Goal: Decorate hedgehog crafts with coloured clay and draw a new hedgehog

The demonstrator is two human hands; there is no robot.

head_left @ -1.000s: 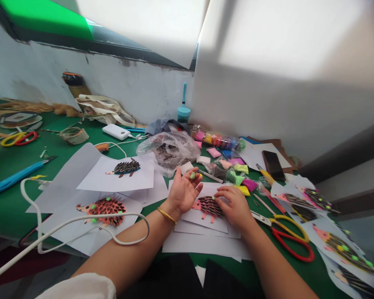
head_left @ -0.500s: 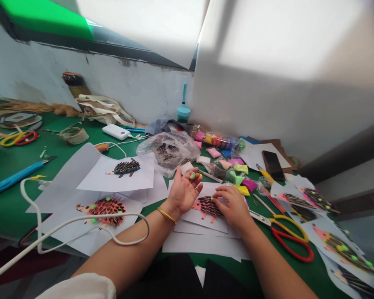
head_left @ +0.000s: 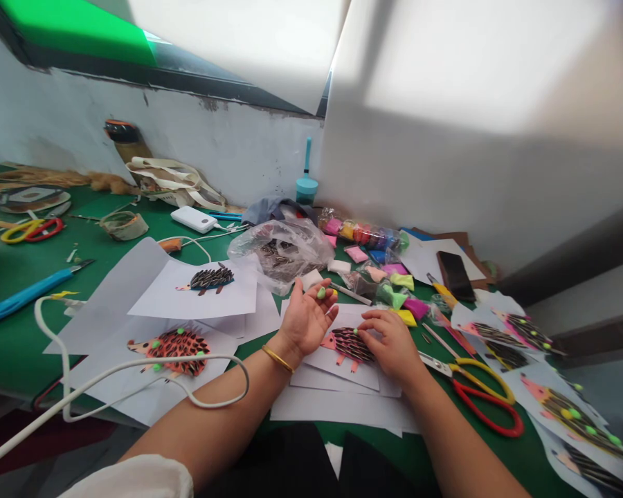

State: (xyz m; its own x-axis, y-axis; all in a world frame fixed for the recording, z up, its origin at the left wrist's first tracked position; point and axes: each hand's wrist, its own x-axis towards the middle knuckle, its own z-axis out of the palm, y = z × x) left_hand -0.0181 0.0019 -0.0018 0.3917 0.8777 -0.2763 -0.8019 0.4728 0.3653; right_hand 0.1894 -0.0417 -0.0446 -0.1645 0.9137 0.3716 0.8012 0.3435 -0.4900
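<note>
My left hand (head_left: 309, 319) is palm up with its fingers slightly curled, holding a small lump of light green clay (head_left: 320, 293) at the fingers. A bit of yellow (head_left: 334, 292) shows beside it. The fingertips of my right hand (head_left: 389, 344) are pinched at a tiny green clay ball (head_left: 356, 331), over the dark spines of a pink hedgehog picture (head_left: 347, 346). The spines look like striped seeds. Part of the picture's right side is hidden behind my right hand. White sheets (head_left: 337, 408) lie beneath it.
Scissors (head_left: 485, 398) lie right of my right arm. Behind my hands are clay packets (head_left: 394, 296) and a plastic bag of seeds (head_left: 285, 252). More hedgehog pictures (head_left: 179, 351) lie left and right. A white cable (head_left: 135, 363) loops across my left forearm. A blue cutter (head_left: 36, 294) is far left.
My right hand has shifted slightly to the right and its fingers have moved a little, showing more of the spines. My left hand stays in place.
</note>
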